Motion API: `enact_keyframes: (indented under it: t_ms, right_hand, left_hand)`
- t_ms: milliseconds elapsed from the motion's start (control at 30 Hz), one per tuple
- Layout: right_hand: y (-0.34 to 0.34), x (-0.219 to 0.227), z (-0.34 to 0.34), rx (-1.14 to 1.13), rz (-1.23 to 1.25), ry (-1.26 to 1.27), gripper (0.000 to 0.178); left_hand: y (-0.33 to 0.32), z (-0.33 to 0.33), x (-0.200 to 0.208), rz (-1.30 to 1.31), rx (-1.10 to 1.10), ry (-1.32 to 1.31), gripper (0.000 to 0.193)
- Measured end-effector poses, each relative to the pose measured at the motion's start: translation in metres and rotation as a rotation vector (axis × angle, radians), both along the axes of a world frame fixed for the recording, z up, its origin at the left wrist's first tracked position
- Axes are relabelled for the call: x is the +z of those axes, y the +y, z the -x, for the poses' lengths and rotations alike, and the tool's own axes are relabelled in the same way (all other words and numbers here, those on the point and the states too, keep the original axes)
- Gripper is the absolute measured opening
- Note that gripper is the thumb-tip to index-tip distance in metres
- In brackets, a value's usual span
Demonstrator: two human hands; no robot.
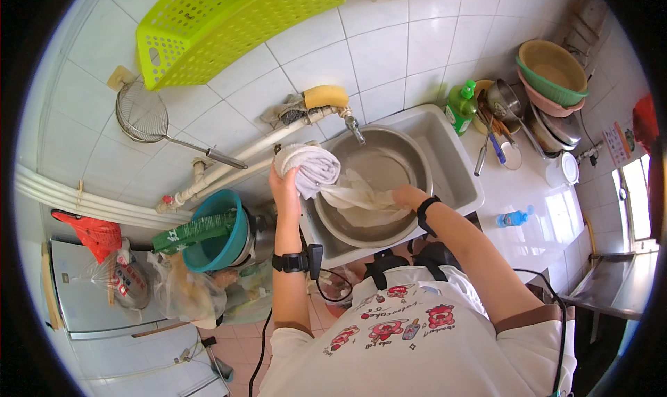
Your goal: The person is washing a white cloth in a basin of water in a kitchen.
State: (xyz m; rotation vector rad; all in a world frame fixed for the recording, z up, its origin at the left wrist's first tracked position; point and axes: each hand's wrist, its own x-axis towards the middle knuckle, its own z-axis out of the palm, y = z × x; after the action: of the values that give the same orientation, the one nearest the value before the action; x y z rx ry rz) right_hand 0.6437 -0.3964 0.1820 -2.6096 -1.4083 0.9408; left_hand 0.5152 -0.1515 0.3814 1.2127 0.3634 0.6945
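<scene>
A rolled pale grey-white towel is in my left hand, raised over the left rim of a large metal basin. The fingers of that hand are closed round its near left side. My right hand is over the basin, closed on a thin whitish cloth that stretches left toward the towel. Whether cloth and towel are one piece I cannot tell. The basin sits in a grey sink, below a metal tap. What lies under the cloth is partly hidden.
Pipes run along the tiled wall, with a yellow sponge-like pad on top. A green detergent bottle, stacked bowls and a small blue bottle stand right. A teal bucket is left; a strainer hangs above.
</scene>
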Motion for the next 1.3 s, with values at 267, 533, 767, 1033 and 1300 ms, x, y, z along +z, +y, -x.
enact_keyframes:
  t_ms: [267,533,767,1033,1300]
  right_hand:
    - [0.061,0.126,0.015,-0.056,-0.933,0.276,0.1]
    - [0.08,0.201,0.024,-0.185,-1.152,0.648,0.077]
    - [0.052,0.183,0.013,-0.268,-1.099,0.421,0.047]
    - [0.019,0.2,-0.002,-0.302,-1.067,0.446,0.044]
    - [-0.012,0.198,-0.016,-0.469,-1.045,0.499,0.04]
  left_hand:
    - [-0.009,0.003,-0.011,-0.072,-0.027,0.103,0.041]
    - [-0.039,-0.008,-0.004,-0.029,-0.221,0.125,0.045]
    - [-0.045,-0.002,-0.01,-0.389,-0.539,0.363,0.049]
    - [-0.035,0.003,-0.074,-0.269,-0.57,0.3,0.022]
    - [-0.032,-0.003,-0.086,-0.123,-0.305,0.297,0.025]
